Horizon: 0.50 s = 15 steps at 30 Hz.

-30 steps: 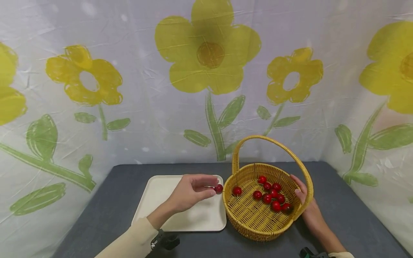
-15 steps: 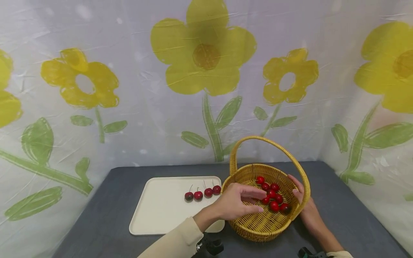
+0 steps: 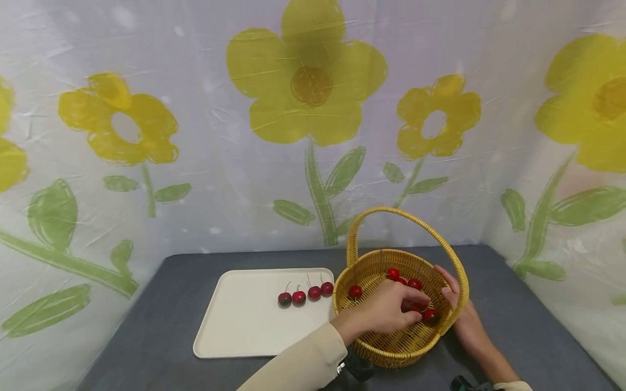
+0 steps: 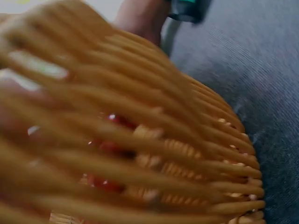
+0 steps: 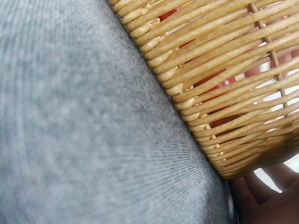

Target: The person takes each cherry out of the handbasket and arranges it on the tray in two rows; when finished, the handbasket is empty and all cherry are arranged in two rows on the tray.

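A yellow wicker basket (image 3: 379, 347) with a tall arched handle holds several red cherries (image 3: 355, 292). My left hand (image 3: 386, 309) reaches inside it, thumb and fingers apart around cherries on the right side; its fingers partly cover the fruit. My right hand (image 3: 464, 315) grips the basket's right rim from outside, next to the foot of the handle. In the right wrist view, fingers (image 5: 271, 196) show against the woven wall. Left of the basket lies a cream tray (image 3: 239, 326) bearing several dark red cherries (image 3: 299, 297) with stems, in a row near its upper right.
The dark grey table (image 3: 171, 304) carries the tray and basket side by side, almost touching. Behind it hangs a pale sheet (image 3: 215, 163) printed with yellow flowers. The basket's handle (image 3: 406, 214) arches above the left hand.
My left hand has left the cherry at the tray's right end and moved right, down into the basket among the cherries. My right hand keeps its place on the rim.
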Available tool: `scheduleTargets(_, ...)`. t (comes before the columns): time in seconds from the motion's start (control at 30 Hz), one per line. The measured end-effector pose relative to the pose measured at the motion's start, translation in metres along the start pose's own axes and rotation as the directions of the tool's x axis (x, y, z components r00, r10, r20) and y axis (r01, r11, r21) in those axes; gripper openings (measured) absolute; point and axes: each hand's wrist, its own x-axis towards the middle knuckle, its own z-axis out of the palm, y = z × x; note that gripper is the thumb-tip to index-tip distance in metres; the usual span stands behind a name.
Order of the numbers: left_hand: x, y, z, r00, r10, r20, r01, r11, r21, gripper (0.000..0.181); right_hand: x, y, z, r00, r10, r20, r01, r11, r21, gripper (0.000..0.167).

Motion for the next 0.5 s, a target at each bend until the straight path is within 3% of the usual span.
scheduleTargets(0.1,0.0011,0.0008,0.003,1.0,0.001,0.001,-0.001,0.982,0.187,0.032,-0.0007,-0.0001,0.0026,1.0,-0.002,-0.004,0.002,1.0,0.014,0.054)
scheduleTargets(0.27,0.0023,0.0034,0.0054,0.998,0.028,0.047,-0.042,0.937,0.348,0.029,-0.0003,0.0018,0.002,1.0,-0.017,-0.019,0.017,1.0,-0.001,0.054)
scheduleTargets(0.4,0.0029,0.0031,0.0083,0.993,0.077,0.091,-0.108,0.903,0.417,0.025,-0.0004,0.0021,0.0018,1.0,-0.024,-0.017,0.024,1.0,-0.002,0.054)
scheduleTargets(0.5,0.0017,0.0011,0.0098,0.99,0.084,0.111,-0.123,0.899,0.42,0.025,-0.0011,0.0009,0.0026,1.0,-0.022,-0.018,0.022,1.0,0.005,0.055)
